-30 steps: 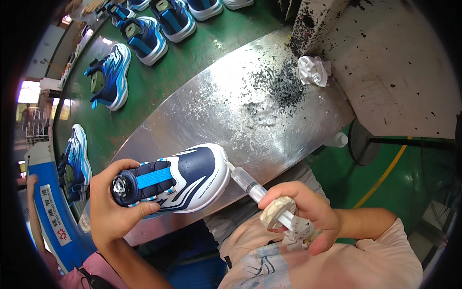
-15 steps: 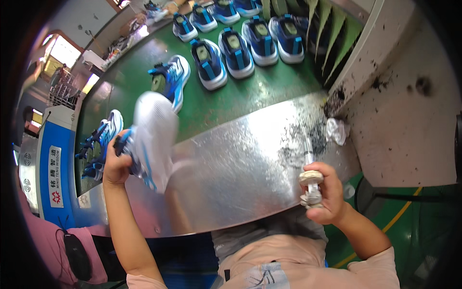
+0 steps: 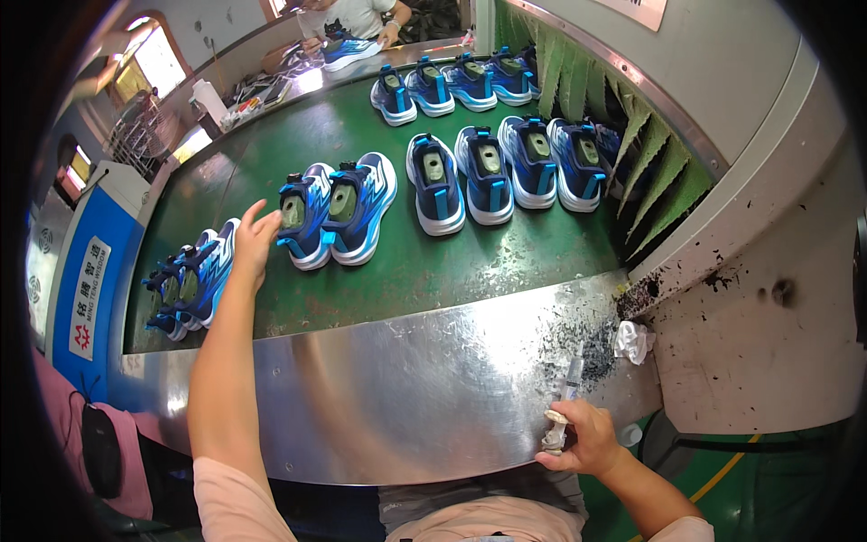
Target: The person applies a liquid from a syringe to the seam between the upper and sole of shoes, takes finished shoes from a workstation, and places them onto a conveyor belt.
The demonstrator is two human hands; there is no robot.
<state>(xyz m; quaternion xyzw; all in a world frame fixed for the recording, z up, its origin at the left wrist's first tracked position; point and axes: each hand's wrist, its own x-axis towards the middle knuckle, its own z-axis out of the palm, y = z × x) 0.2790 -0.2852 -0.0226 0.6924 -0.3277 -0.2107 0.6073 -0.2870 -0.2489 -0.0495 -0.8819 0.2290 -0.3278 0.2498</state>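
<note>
My left hand (image 3: 256,242) is empty, its fingers apart, just left of a blue and navy sneaker (image 3: 305,246) with a white sole. That sneaker stands upright on the green conveyor belt (image 3: 433,282), close against a second matching sneaker (image 3: 368,215). My right hand (image 3: 591,440) is closed around a clear syringe (image 3: 573,378) over the metal ledge. White wrapping is wound about the syringe's grip end, and its narrow tip points away from me. Whether the syringe touches the ledge I cannot tell.
Several more sneakers (image 3: 436,185) stand in two rows toward green curtain strips (image 3: 659,154) at a machine opening. Others (image 3: 206,280) sit at the left. Crumpled white paper (image 3: 634,342) lies on the black-stained metal ledge (image 3: 388,388). Across the belt, a person handles another sneaker (image 3: 350,52).
The sneaker that my left hand held sole-up now stands on the belt beside another, released. The hand has opened. My right hand still grips the syringe; the view has shifted.
</note>
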